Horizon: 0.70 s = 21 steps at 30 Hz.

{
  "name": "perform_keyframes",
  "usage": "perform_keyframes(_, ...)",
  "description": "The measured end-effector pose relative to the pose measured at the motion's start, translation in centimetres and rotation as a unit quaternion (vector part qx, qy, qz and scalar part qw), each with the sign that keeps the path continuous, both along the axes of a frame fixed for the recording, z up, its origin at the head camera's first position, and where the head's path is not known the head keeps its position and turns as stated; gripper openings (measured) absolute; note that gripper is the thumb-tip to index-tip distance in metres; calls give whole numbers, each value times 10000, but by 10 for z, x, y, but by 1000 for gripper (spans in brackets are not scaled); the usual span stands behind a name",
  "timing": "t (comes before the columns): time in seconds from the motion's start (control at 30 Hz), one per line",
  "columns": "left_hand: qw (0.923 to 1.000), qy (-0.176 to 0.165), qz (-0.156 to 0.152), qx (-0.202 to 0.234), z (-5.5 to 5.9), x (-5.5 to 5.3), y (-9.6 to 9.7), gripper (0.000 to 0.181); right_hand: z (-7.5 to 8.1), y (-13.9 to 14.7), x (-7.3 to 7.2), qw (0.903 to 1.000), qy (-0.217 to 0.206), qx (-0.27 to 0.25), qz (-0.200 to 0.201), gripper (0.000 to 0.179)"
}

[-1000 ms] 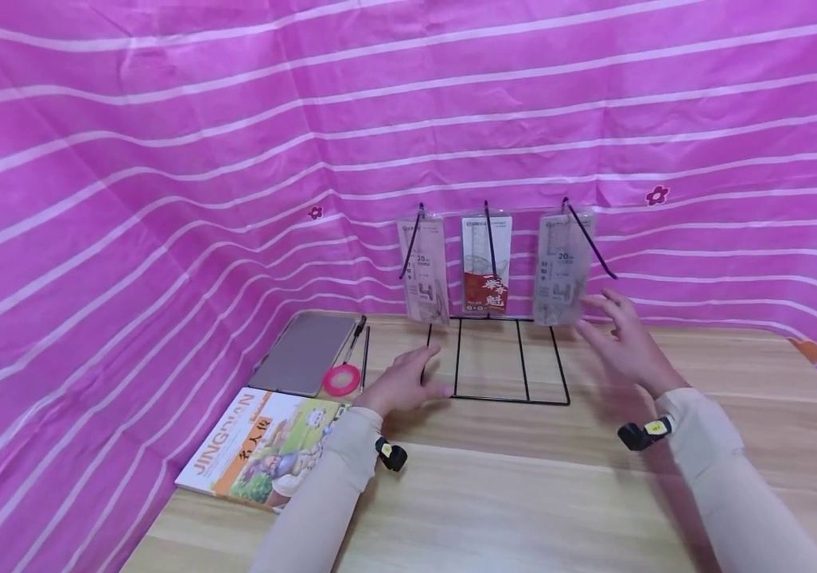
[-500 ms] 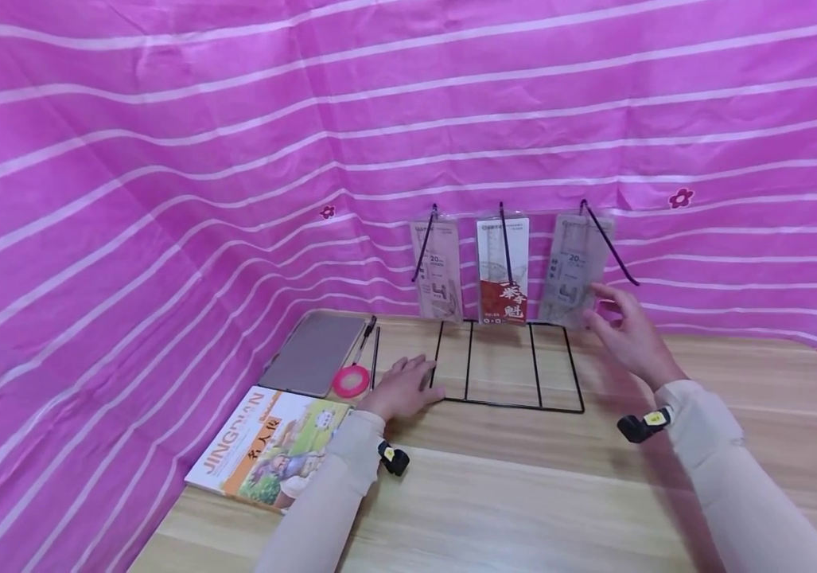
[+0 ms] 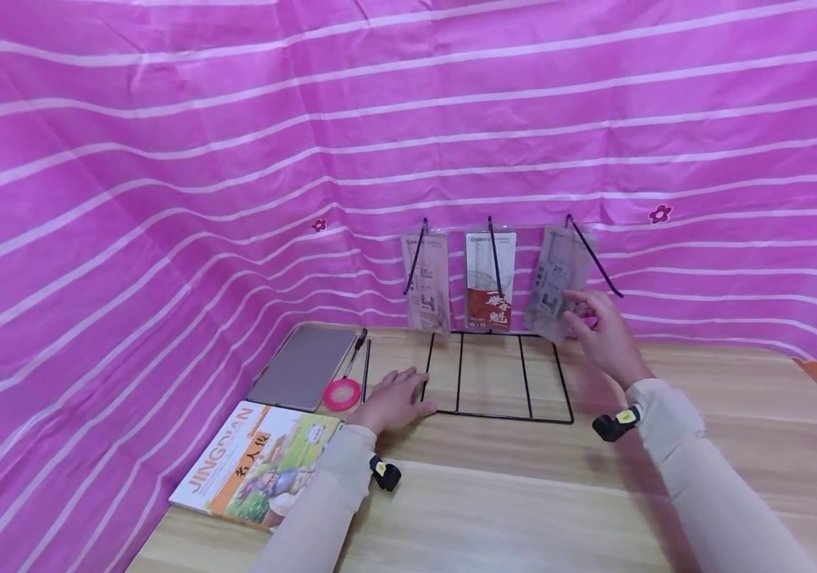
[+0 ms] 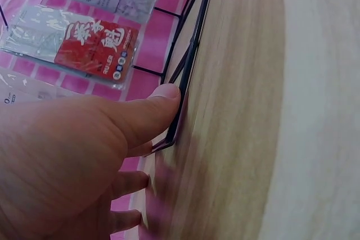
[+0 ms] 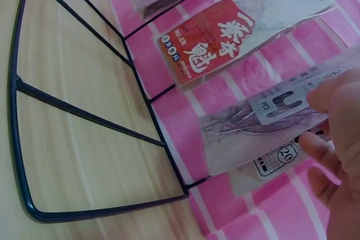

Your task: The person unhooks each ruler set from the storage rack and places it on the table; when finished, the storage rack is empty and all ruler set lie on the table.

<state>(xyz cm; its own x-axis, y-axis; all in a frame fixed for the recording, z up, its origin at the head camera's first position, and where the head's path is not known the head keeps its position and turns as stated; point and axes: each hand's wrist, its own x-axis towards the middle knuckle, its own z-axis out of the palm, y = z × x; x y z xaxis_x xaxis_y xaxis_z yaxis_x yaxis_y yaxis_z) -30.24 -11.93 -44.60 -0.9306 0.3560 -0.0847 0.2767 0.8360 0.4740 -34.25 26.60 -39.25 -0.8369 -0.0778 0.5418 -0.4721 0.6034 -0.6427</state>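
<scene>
A black wire display rack [image 3: 515, 417] stands on the table, with ruler set packets hanging from its three prongs. My right hand [image 3: 608, 342] pinches the lower part of the right ruler set packet [image 3: 554, 274], which is tilted; in the right wrist view the thumb [image 5: 332, 91] lies on its front and fingers go behind, where another packet [image 5: 275, 161] shows. A red-and-white ruler packet [image 3: 490, 274] hangs in the middle, a clear one [image 3: 426, 278] at left. My left hand [image 3: 394, 402] rests at the rack's front left corner, thumb [image 4: 160, 105] touching the wire, other fingers loosely extended.
Left of the rack lie a red tape roll [image 3: 342, 395], a pen [image 3: 355, 350] and a thin dark stick [image 3: 367, 370]. A grey tablet-like board [image 3: 304, 366] and a picture-covered book [image 3: 258, 465] lie further left. Pink striped cloth [image 3: 236, 159] hangs behind.
My right hand has moved left onto the right packet and taken hold of it, and its lower end has swung left. The left hand has settled at the rack's corner.
</scene>
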Motion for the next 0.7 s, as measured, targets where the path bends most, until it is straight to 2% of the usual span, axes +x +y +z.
perform_keyframes(0.17, 9999, -61, 11, 81, -2, 4, 0, 71, -4, -5, 5, 9980, 309, -442, -323, 29)
perform_keyframes(0.3, 9999, -35, 10, 108, -3, 3, 0, 71, 1, -4, 18, 9972, 307, -566, -382, 31)
perform_keyframes(0.53, 10000, -54, 31, 74, -5, 1, -1, 71, 14, 10, 55, 9979, 269, -508, -289, 42)
perform_keyframes(0.7, 10000, -27, 49, 80, -3, -1, -3, 71, 17, 24, 90, 9986, -23, -409, -340, 43)
